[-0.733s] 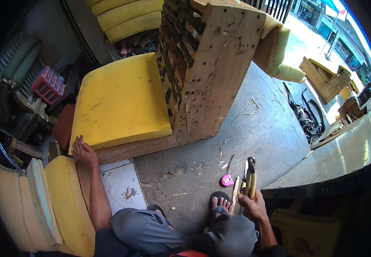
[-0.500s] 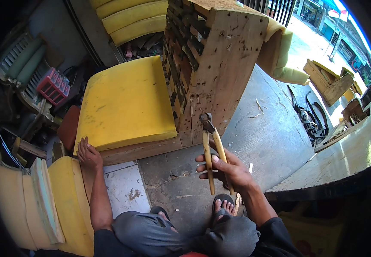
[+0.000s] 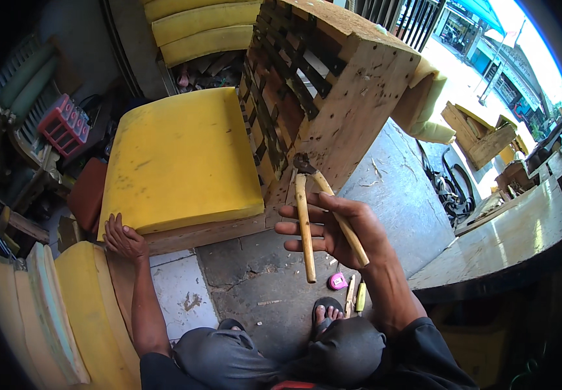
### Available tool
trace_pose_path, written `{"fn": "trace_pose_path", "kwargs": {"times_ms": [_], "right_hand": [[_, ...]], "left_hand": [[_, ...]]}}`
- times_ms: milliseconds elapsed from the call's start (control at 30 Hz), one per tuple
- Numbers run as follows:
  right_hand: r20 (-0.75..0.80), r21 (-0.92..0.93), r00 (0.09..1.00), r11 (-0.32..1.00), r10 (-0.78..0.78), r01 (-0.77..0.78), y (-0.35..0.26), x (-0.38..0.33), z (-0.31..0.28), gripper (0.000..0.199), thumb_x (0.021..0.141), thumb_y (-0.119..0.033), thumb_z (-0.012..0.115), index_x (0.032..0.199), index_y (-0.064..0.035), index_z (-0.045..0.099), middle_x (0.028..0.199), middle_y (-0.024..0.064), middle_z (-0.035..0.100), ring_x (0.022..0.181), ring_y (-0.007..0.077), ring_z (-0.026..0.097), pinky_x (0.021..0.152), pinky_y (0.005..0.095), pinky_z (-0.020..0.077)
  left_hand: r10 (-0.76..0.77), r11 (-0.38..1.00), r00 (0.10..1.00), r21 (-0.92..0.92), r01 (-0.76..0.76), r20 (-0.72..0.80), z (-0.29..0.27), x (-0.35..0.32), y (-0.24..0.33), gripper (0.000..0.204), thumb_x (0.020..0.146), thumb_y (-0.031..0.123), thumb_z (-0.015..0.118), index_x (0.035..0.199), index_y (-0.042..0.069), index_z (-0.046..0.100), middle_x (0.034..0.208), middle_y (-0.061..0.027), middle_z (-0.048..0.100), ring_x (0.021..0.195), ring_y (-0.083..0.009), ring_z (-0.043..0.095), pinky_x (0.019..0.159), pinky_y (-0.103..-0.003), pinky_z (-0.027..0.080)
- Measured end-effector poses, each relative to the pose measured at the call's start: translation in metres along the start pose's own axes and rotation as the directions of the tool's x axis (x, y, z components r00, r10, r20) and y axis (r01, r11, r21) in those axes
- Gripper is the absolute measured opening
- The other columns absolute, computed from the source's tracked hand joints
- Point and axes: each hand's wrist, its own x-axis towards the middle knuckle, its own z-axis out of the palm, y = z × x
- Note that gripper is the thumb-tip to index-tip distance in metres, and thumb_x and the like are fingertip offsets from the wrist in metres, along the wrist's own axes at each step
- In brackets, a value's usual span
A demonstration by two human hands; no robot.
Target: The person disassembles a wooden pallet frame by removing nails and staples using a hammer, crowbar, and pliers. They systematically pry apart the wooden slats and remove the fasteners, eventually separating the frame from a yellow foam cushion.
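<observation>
Head view: right hand (image 3: 339, 234) is closed around the two long yellowish handles of steel pincers (image 3: 313, 214), whose dark head sits against the lower edge of the bare wooden sofa frame with dark webbing straps (image 3: 333, 97). Left hand (image 3: 124, 237) lies open, palm down, on the wooden base under the yellow foam seat cushion (image 3: 183, 156). Judgement: frame already largely stripped; wood scraps on the concrete floor (image 3: 391, 195); webbing remains to be pulled.

Long-handled pincers (image 3: 313, 214) with pale handles spread apart, dark head up against the wooden frame (image 3: 333, 84)
</observation>
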Motion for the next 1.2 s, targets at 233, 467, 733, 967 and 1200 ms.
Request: {"fn": "trace_pose_path", "kwargs": {"times_ms": [233,467,733,967,1200], "right_hand": [[0.035,-0.04,0.999,0.999,0.024,-0.023,-0.012,0.001,0.009,0.042,0.105,-0.023,0.035,0.138,0.0033,0.032,0.13,0.0348,0.053,0.118,0.047,0.06,0.094,0.059,0.0573],[-0.011,0.227,1.0,0.974,-0.002,0.004,-0.004,0.011,0.017,0.018,0.105,-0.018,0.04,0.114,-0.0028,0.042,0.098,0.0151,0.056,0.077,0.0199,0.056,0.061,0.0335,0.05],[0.041,0.223,0.998,0.973,0.044,-0.052,0.007,0.009,-0.001,0.023,0.103,-0.019,0.044,0.117,-0.0008,0.047,0.092,0.0107,0.054,0.072,0.0169,0.054,0.058,0.0326,0.0486],[-0.048,0.154,0.994,0.984,0.094,-0.085,-0.003,0.008,0.002,0.028,0.105,-0.021,0.043,0.121,0.0014,0.048,0.093,0.0106,0.056,0.073,0.0174,0.055,0.064,0.0332,0.0509],[-0.11,0.097,0.989,0.991,0.101,-0.09,0.007,0.018,0.004,0.017,0.102,-0.017,0.048,0.11,-0.002,0.049,0.091,0.0097,0.055,0.069,0.0161,0.051,0.06,0.0314,0.0455]], "left_hand": [[-0.017,1.0,1.0,0.003,0.017,0.01,0.0,-0.002,0.002,0.043,0.106,0.027,0.028,0.127,0.011,0.063,0.139,-0.0064,0.058,0.135,-0.0289,0.048,0.115,-0.051,0.028],[-0.045,0.999,0.999,0.002,0.045,0.017,-0.003,-0.003,0.003,0.043,0.106,0.026,0.029,0.128,0.011,0.062,0.14,-0.0066,0.057,0.136,-0.0284,0.047,0.116,-0.051,0.027],[-0.045,0.999,0.998,-0.004,0.046,0.051,-0.004,-0.002,0.002,0.043,0.106,0.026,0.028,0.129,0.012,0.061,0.142,-0.0061,0.056,0.138,-0.0279,0.045,0.117,-0.051,0.025],[-0.259,0.937,0.951,-0.196,0.289,0.168,-0.059,0.03,0.078,0.029,0.098,0.011,0.053,0.126,0.006,0.058,0.129,-0.0134,0.058,0.123,-0.0309,0.053,0.106,-0.049,0.036],[0.669,0.037,-0.134,0.147,0.988,0.731,-0.179,0.074,0.282,0.038,0.102,0.04,0.056,0.12,0.008,0.062,0.093,-0.0001,0.064,0.081,-0.0134,0.062,0.077,-0.034,0.051]]}}
